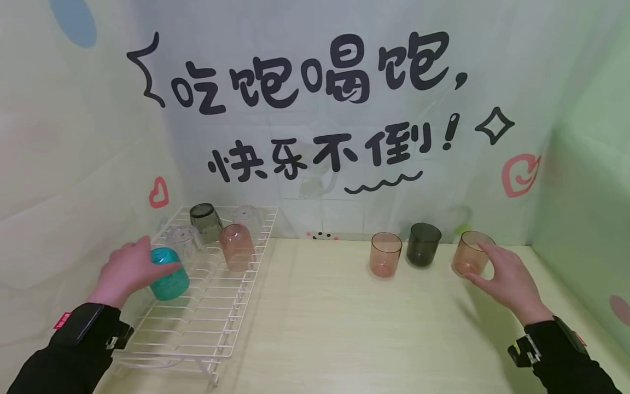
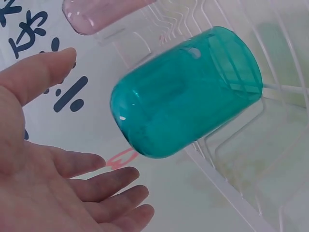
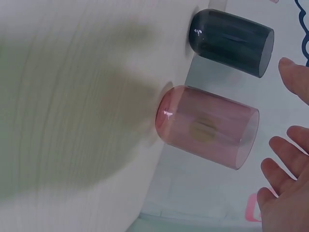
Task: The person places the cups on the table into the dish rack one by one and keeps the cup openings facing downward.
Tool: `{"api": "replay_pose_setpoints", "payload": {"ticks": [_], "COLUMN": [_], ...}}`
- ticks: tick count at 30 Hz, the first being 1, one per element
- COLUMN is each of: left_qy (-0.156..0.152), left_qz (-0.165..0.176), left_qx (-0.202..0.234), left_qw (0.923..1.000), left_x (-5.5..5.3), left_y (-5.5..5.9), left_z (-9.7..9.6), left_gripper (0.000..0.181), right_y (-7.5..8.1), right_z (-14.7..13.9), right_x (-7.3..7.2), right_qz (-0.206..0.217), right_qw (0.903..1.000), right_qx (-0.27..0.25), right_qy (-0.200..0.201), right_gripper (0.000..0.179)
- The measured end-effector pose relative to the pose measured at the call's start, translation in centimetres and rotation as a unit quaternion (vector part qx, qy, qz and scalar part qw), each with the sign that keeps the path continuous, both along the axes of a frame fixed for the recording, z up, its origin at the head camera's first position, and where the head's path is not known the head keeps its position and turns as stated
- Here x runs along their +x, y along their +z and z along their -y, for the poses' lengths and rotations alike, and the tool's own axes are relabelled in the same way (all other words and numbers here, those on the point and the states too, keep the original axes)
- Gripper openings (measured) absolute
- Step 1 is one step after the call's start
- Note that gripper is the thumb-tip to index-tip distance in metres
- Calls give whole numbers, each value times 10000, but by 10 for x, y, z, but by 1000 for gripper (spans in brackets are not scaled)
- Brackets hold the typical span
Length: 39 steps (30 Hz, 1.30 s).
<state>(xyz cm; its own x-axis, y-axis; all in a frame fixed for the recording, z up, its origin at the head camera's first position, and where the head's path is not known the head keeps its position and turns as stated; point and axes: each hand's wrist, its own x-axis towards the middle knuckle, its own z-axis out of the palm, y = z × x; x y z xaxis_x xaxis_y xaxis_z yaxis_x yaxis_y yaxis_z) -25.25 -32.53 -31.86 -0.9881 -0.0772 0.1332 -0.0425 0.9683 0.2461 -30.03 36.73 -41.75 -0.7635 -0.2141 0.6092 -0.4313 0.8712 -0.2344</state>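
A teal glass (image 1: 169,282) stands upside down on the white wire rack (image 1: 197,323). My left hand (image 1: 130,269) is over it with thumb and fingers spread. In the left wrist view a gap shows between that hand (image 2: 67,159) and the base of the teal glass (image 2: 183,92). On the right, an amber-pink glass (image 1: 471,254) stands upright on the table. My right hand (image 1: 512,279) is beside it, thumb and fingers apart. The right wrist view shows the fingers (image 3: 282,176) spread near the rim of the pink glass (image 3: 207,125), apart from it.
Upside down on the rack are a grey glass (image 1: 206,224), a pink glass (image 1: 237,249) and two clear glasses, one nearer (image 1: 184,241) and one at the back (image 1: 248,219). Another pink glass (image 1: 385,256) and a dark glass (image 1: 423,246) stand upright against the lettered back wall (image 1: 305,208).
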Motion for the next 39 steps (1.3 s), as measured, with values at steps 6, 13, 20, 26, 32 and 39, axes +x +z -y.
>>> {"api": "replay_pose_setpoints", "payload": {"ticks": [6, 13, 20, 26, 32, 39], "left_qy": [-119, -209, -194, -278, -461, -746], "left_qz": [-283, -526, -374, -265, -352, -489], "left_qx": [-55, -239, -124, -129, -184, -160], "left_qw": [9995, 9981, 9990, 9992, 9981, 9959], "left_x": [9, 16, 21, 26, 28, 29], "left_y": [2, 3, 5, 7, 7, 11], "left_z": [-6, -15, -26, -34, -39, -51], "left_gripper": [95, 98, 100, 106, 106, 108], "right_y": [0, 0, -2, -2, -2, -5], "right_z": [1, 2, 1, 1, 3, 4], "right_x": [-3, -5, -10, -15, -20, -24], "right_qz": [58, 177, 144, 46, -21, -90], "right_qw": [9998, 9994, 9992, 9991, 9990, 9983], "right_qx": [155, 250, 330, 397, 451, 567], "right_qy": [-83, -140, -180, -112, -52, -66], "right_gripper": [72, 72, 70, 70, 69, 69]}}
